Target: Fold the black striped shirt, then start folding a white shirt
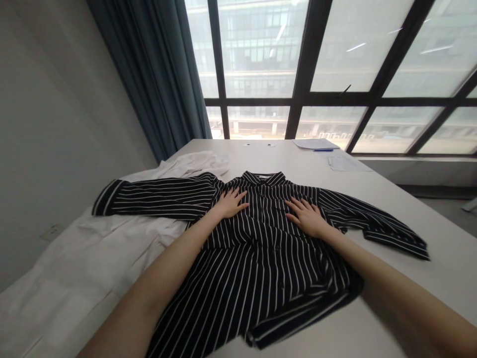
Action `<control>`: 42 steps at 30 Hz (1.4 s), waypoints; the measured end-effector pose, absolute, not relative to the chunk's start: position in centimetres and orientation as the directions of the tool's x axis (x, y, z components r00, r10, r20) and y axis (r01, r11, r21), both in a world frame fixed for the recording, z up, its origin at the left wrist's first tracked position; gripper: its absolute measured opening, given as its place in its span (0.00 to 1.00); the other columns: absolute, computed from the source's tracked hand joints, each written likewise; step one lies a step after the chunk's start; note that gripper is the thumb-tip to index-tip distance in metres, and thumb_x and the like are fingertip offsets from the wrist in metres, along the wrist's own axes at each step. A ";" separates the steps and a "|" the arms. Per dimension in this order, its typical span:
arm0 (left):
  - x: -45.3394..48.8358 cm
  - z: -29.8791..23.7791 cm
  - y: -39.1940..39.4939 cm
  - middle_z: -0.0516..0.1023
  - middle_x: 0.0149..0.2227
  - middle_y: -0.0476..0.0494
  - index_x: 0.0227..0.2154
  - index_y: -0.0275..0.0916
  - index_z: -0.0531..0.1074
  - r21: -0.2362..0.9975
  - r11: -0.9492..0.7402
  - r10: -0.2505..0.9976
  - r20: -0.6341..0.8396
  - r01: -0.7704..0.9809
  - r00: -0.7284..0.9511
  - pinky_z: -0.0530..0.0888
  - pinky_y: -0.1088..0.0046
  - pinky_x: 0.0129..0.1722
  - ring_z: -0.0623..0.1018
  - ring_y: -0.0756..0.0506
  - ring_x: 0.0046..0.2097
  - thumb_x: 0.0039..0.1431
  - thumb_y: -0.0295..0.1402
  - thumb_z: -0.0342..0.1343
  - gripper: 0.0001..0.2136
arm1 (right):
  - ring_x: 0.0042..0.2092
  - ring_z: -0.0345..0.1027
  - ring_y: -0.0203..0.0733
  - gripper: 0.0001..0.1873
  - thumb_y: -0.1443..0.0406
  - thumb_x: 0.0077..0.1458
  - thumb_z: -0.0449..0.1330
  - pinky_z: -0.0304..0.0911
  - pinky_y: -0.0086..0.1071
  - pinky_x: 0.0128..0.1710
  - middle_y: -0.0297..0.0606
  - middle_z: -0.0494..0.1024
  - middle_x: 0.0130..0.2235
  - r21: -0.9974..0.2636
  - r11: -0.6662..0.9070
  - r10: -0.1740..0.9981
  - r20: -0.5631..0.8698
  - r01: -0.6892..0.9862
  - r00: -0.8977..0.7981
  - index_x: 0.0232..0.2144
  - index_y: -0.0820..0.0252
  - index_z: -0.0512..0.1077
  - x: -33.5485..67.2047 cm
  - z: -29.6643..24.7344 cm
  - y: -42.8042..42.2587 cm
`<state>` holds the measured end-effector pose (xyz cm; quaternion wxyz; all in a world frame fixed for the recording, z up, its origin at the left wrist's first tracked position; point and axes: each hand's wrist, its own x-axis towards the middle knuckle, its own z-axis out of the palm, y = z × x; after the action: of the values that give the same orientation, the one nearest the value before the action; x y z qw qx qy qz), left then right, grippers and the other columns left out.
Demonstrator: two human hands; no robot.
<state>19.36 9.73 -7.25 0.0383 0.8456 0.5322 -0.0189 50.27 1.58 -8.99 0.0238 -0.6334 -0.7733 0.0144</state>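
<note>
A black striped shirt lies face up on the white table, sleeves spread. Both hands rest flat just below its collar — left hand and right hand, fingers open and splayed, gripping nothing — apparently pressing the cloth smooth. White garments lie left of the shirt.
</note>
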 end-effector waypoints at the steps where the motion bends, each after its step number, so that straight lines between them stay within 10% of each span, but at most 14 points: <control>1: 19.7 -7.0 10.0 0.47 0.70 0.37 0.67 0.46 0.50 0.036 -0.426 0.902 -0.063 0.904 0.427 0.52 0.50 0.64 0.49 0.35 0.70 0.67 0.52 0.38 0.30 | 0.69 0.42 0.59 0.33 0.46 0.64 0.40 0.45 0.59 0.63 0.38 0.50 0.70 -0.060 0.196 0.981 0.012 0.979 -0.195 0.67 0.48 0.52 50.4 -8.9 2.2; 9: 21.0 -3.7 2.9 0.56 0.68 0.36 0.61 0.38 0.61 -0.002 -0.539 0.827 0.188 0.842 0.530 0.53 0.57 0.66 0.54 0.39 0.69 0.68 0.37 0.45 0.21 | 0.69 0.44 0.55 0.27 0.54 0.64 0.46 0.46 0.56 0.63 0.45 0.55 0.68 -0.099 0.263 0.959 0.133 0.960 -0.249 0.63 0.53 0.60 51.1 -6.2 2.3; 15: 14.6 -3.6 -10.1 0.69 0.59 0.40 0.47 0.42 0.70 0.248 -0.748 0.662 0.212 0.615 0.719 0.63 0.61 0.63 0.65 0.42 0.63 0.66 0.37 0.50 0.11 | 0.57 0.64 0.50 0.12 0.59 0.64 0.52 0.60 0.50 0.56 0.44 0.73 0.53 -0.323 0.592 0.805 0.282 0.738 -0.522 0.46 0.52 0.72 50.5 -2.6 -10.0; 24: 11.2 -5.4 -15.0 0.63 0.64 0.40 0.62 0.50 0.57 0.307 -0.702 0.685 0.044 0.643 0.727 0.62 0.47 0.63 0.62 0.36 0.65 0.51 0.38 0.64 0.36 | 0.50 0.69 0.45 0.10 0.64 0.66 0.51 0.63 0.43 0.52 0.40 0.77 0.44 -0.426 0.661 0.736 0.207 0.617 -0.645 0.41 0.52 0.73 48.7 -5.3 -16.9; 32: 9.0 -5.1 -14.1 0.68 0.61 0.42 0.56 0.48 0.65 0.347 -0.625 0.758 0.054 0.699 0.650 0.69 0.55 0.59 0.69 0.38 0.61 0.57 0.39 0.61 0.23 | 0.25 0.65 0.41 0.17 0.47 0.49 0.64 0.63 0.33 0.21 0.34 0.73 0.27 -0.954 0.123 0.966 0.178 0.273 0.188 0.35 0.49 0.74 54.5 -4.8 -15.3; 39: 9.3 -5.4 -14.6 0.60 0.66 0.38 0.64 0.49 0.56 0.381 -0.669 0.692 0.007 0.638 0.722 0.57 0.43 0.64 0.59 0.33 0.67 0.44 0.50 0.68 0.44 | 0.25 0.62 0.33 0.22 0.59 0.27 0.73 0.58 0.23 0.20 0.30 0.72 0.27 -0.992 0.127 0.837 0.092 -0.028 0.539 0.30 0.54 0.76 56.1 -3.4 -14.2; 42: 9.9 -6.3 -14.6 0.65 0.63 0.39 0.55 0.46 0.66 0.355 -0.689 0.692 0.061 0.633 0.719 0.60 0.45 0.63 0.63 0.35 0.65 0.53 0.44 0.65 0.28 | 0.27 0.64 0.34 0.21 0.58 0.26 0.72 0.60 0.22 0.22 0.31 0.74 0.29 -0.996 0.064 0.827 0.019 -0.061 0.562 0.29 0.55 0.77 56.6 -3.4 -13.9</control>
<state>9.86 -14.63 -6.26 0.1562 0.9139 0.3624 0.0953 56.64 -13.89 -3.40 0.6544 -0.5939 -0.3223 0.3394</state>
